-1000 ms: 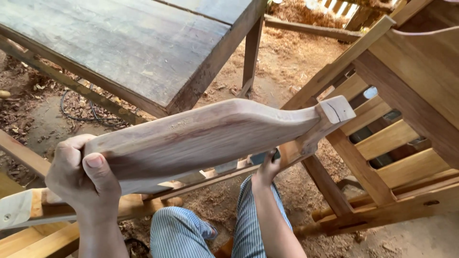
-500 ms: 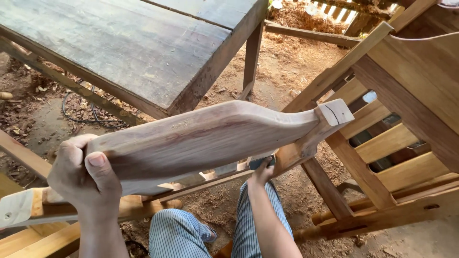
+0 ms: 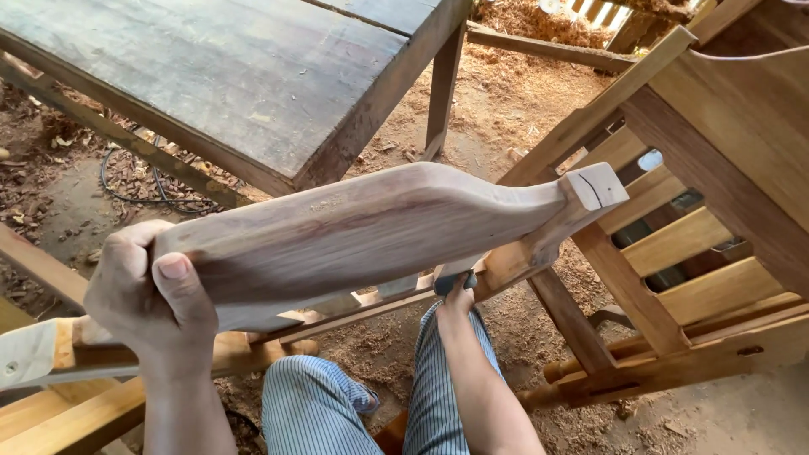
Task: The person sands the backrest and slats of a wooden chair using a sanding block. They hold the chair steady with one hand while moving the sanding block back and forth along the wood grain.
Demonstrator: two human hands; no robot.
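My left hand grips the near end of a curved, smooth wooden armrest piece and holds it up flat in front of me. Its far end is a squared tenon block with a dark crack line. My right hand is under the piece, mostly hidden by it, holding a small dark object against the underside; I cannot tell what the object is. My striped trouser legs show below.
A weathered wooden table stands ahead at the left. A slatted wooden chair frame lies to the right. Wooden rails lie at the lower left. Sawdust and shavings cover the dirt floor, with a black cable under the table.
The wooden piece has tilted slightly and shifted a little left. My right hand has moved a bit along its underside.
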